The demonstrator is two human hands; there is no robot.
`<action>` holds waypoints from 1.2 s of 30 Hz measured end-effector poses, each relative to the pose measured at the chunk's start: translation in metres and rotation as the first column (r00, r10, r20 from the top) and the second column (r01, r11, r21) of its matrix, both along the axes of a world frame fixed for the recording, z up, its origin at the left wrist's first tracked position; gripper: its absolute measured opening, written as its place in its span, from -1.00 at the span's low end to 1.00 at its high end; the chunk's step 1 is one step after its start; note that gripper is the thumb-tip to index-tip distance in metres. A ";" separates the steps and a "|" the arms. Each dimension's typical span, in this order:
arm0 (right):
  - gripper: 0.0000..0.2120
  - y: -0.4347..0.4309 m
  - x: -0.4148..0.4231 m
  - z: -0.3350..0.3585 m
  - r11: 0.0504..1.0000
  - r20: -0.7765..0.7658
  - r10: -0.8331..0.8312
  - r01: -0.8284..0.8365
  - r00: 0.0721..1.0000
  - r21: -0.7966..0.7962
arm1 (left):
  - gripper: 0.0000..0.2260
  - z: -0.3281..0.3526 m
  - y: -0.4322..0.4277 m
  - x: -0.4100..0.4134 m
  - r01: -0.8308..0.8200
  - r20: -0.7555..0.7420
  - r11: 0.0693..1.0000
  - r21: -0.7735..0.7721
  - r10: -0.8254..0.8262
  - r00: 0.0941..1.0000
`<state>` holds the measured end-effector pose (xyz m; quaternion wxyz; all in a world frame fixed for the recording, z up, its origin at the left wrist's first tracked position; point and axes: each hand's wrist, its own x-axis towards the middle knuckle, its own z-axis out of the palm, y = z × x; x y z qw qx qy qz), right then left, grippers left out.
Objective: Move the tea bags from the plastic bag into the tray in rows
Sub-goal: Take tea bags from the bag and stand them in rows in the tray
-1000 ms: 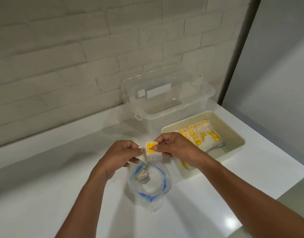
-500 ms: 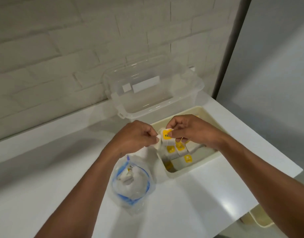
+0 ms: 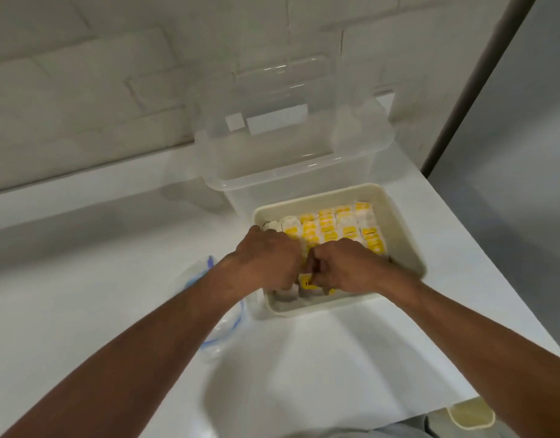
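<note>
Head view, blurred by motion: one tea bag [image 3: 305,283] is pinched by the curled fingers of the right hand [image 3: 345,267] at the near end of the single tray [image 3: 402,235]. The left hand [image 3: 267,259] is curled beside it, and whether anything is gripped cannot be told. One plastic bag [image 3: 203,273] is half covered by the left forearm. The rows of tea bags [image 3: 332,230] cannot be counted. One clear container [image 3: 291,172] is seen behind.

There is one cream plastic tray [image 3: 408,235] on the right. Many white tea bags with yellow tags [image 3: 329,229] fill it, too blurry to count. One clear plastic box [image 3: 291,172] stands far back. One clear plastic bag with a blue edge [image 3: 195,276] lies left. There are two bare hands, a left hand [image 3: 269,257] and a right hand [image 3: 345,267].
</note>
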<state>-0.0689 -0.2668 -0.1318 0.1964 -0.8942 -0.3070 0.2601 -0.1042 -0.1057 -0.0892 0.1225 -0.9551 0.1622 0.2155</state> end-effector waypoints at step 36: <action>-0.79 0.030 0.020 -0.028 0.964 0.195 -0.185 0.216 0.963 -0.154 | -0.86 -0.028 0.004 0.019 -0.057 0.198 0.966 0.252 0.006 0.980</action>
